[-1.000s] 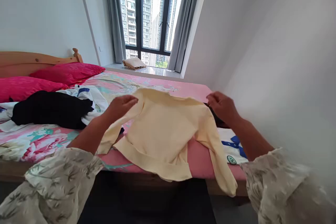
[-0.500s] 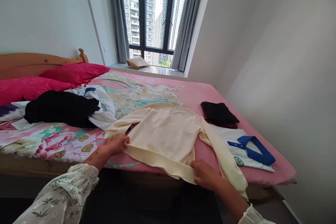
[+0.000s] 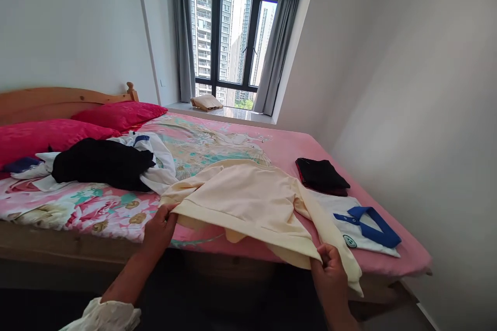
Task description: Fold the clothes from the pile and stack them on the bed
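A cream sweatshirt point(image 3: 248, 196) lies spread on the bed, its neckline toward the window and its hem toward me. My left hand point(image 3: 161, 225) pinches the left end of the hem, and my right hand point(image 3: 330, 266) grips the right end. Between them the upper layer of the hem is lifted and pulled taut, with part of the lower layer showing underneath. The right sleeve runs down past my right hand over the bed's edge. On the left, the other sleeve lies bent beside a heap of clothes.
Black and white clothes point(image 3: 103, 163) are heaped at left near red pillows point(image 3: 124, 115). Folded dark clothes point(image 3: 322, 175) and a white polo shirt with a blue collar point(image 3: 355, 227) lie at right on the bed point(image 3: 411, 264). A beige folded item point(image 3: 207, 102) rests on the windowsill.
My hands have moved apart and raised the hem's upper layer, stretching it wider. The view has tilted up slightly.
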Demonstrator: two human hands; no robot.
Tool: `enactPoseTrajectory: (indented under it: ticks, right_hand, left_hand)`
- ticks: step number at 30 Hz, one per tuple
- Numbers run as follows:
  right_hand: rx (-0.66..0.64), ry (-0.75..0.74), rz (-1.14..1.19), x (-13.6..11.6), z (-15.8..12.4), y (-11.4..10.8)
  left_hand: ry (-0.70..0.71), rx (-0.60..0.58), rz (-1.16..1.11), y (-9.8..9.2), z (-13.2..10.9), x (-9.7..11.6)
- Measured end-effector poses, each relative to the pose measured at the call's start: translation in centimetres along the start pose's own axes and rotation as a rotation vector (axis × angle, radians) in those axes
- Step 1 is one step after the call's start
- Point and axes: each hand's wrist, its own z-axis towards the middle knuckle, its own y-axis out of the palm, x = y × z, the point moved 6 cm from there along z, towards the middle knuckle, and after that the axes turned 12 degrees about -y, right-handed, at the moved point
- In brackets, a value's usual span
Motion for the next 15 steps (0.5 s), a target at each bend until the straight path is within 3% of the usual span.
enactPoseTrajectory:
  ticks: [5, 7, 10, 15]
  right_hand:
    - [-0.214, 0.063, -0.029, 3.9, -5.4, 1.5]
    - [-0.236, 0.082, -0.044, 5.1, -6.7, 1.9]
    - [-0.155, 0.081, -0.044, 5.5, -7.0, 2.4]
    - [-0.143, 0.055, 0.043, 5.0, -6.0, 4.2]
  left_hand:
    - [-0.122, -0.038, -0.02, 1.5, -4.8, -6.8]
    - [-0.178, -0.035, 0.012, 2.4, -6.0, -8.6]
    - [-0.26, -0.044, 0.122, 3.5, -6.7, -9.1]
    - [-0.294, -0.164, 0.126, 4.1, -6.2, -7.1]
